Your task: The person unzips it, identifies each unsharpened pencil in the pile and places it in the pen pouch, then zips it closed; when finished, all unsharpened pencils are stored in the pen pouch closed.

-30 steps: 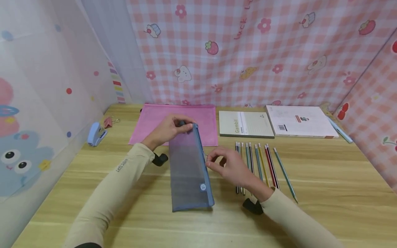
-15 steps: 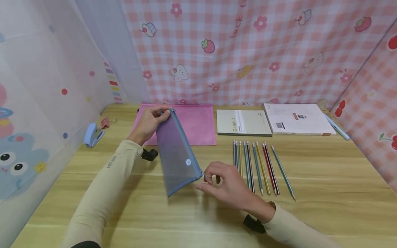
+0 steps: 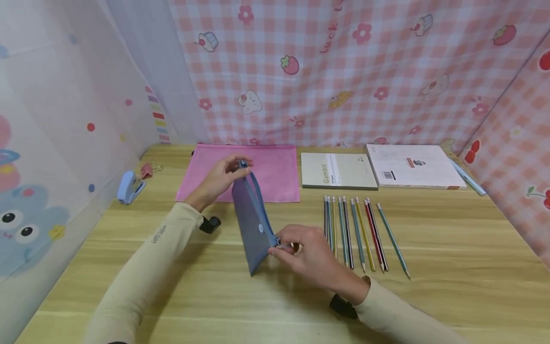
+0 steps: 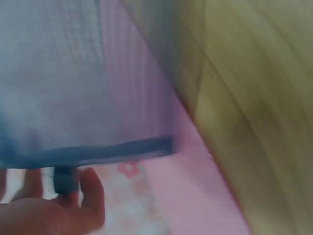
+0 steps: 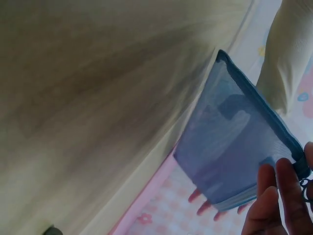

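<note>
A blue mesh zipper pouch (image 3: 249, 224) hangs tilted above the table, its zippered edge up and its mouth slightly parted. My left hand (image 3: 221, 179) pinches the far end of that edge between thumb and fingers. At the near end my right hand (image 3: 311, 253) pinches the corner by the zipper pull (image 3: 281, 243). The right wrist view shows the pouch side (image 5: 225, 142) with left fingertips showing behind it. In the left wrist view the blurred mesh fills the upper left. Several pencils (image 3: 354, 229) lie side by side to the right of my right hand.
Behind the left hand lies a flat pink pouch (image 3: 275, 177). A notebook (image 3: 339, 172), a white book (image 3: 399, 165) and a light blue pen-like stick (image 3: 468, 177) are at the back right. A blue stapler (image 3: 129, 187) and a pink binder clip (image 3: 147, 170) sit far left.
My right hand went down along the zipper to the near end, and the pouch was lifted and tilted. Now its mouth parts, and the right hand grips the near corner.
</note>
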Demonstrator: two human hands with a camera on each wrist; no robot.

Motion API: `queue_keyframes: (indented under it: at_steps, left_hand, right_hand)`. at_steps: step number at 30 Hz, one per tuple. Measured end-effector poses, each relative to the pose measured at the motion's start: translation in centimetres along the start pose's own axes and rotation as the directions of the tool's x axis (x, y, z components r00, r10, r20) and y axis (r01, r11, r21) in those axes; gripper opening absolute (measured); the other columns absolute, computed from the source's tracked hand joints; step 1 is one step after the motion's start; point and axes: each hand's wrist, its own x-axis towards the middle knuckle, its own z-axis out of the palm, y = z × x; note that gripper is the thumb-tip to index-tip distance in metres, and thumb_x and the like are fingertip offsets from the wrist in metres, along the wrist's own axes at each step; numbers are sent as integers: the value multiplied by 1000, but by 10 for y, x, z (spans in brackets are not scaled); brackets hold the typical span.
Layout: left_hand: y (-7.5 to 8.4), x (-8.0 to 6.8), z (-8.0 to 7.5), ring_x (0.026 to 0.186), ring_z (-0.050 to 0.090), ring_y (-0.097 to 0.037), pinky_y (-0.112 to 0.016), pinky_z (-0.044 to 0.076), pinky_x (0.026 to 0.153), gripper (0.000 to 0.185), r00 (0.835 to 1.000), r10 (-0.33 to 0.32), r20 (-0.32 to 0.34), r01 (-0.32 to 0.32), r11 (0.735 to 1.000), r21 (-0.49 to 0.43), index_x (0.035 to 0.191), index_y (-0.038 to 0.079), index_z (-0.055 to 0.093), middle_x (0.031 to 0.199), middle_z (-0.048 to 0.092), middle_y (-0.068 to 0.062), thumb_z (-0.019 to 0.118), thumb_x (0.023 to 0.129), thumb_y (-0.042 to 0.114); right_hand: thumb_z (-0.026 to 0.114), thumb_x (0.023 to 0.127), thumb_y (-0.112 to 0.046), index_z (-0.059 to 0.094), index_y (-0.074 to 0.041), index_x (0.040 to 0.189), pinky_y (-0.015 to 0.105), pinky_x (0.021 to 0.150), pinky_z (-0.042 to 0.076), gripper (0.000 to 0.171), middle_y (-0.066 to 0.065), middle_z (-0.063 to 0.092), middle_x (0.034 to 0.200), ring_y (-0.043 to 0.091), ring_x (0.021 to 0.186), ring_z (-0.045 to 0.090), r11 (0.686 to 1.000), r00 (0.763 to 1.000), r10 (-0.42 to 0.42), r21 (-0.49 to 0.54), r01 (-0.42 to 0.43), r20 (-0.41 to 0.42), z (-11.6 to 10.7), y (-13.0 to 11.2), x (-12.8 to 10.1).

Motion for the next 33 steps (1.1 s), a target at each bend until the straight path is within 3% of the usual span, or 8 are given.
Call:
queue_keyframes:
  at_steps: [4,10,15,20,23,27,30,33]
  left_hand:
    - [11,-9,14,153,27,-32,-59,26,122,58,998,57,8,-57,991,120,148,16,44,161,36,-10,66,96,22]
    - [26,-30,35,147,36,-39,-60,35,117,44,994,103,-22,-87,926,368,136,10,57,155,40,-20,64,93,17]
    - [37,-47,49,106,71,-31,-42,59,89,25,993,120,18,-112,848,518,109,7,64,115,71,-16,66,92,24]
    - [43,-57,53,69,65,-14,-26,52,61,13,987,158,31,-142,763,630,88,10,61,79,71,-6,67,85,20]
    - [43,-59,52,65,61,-12,-24,50,60,12,989,147,25,-130,767,629,92,6,67,78,70,-5,65,82,13]
    - [40,-62,49,61,59,-10,-23,48,59,25,994,105,28,-100,795,598,105,1,72,77,69,-5,64,83,10]
    - [37,-63,47,54,59,-8,-23,47,53,29,998,56,37,-67,840,538,112,0,70,74,66,-4,62,85,8]
    - [34,-64,47,53,61,-8,-23,49,50,31,999,32,44,-50,876,479,114,0,70,76,65,-5,61,86,6]
  right_hand:
    - [83,79,-9,43,-13,57,17,54,43,46,-1,71,77,1,64,49,1000,1000,7,-27,-8,-29,-1,1,0]
    - [83,79,-8,43,-13,56,16,53,43,46,0,72,76,1,62,49,998,998,7,-58,-11,-56,0,3,1]
    - [83,78,-8,45,-14,55,15,52,42,45,1,72,75,-1,60,47,997,997,0,-81,-6,-74,2,6,1]
    - [83,79,-10,52,-14,60,15,51,43,36,1,74,79,0,61,51,997,1000,2,-78,-2,-6,2,4,-1]
    - [80,83,-13,66,-12,86,17,54,50,14,4,75,102,2,70,62,999,987,41,8,-43,153,-6,2,-2]
    - [74,90,-14,63,-13,125,25,63,57,37,8,68,124,9,81,69,972,935,129,144,-185,330,-31,9,1]
    - [72,92,-12,66,-12,118,28,68,58,27,7,71,113,12,82,69,969,918,188,86,-231,349,-55,24,7]
    - [71,92,-11,70,-9,105,25,66,53,14,3,73,96,8,77,65,968,909,249,-113,-224,333,-75,46,12]
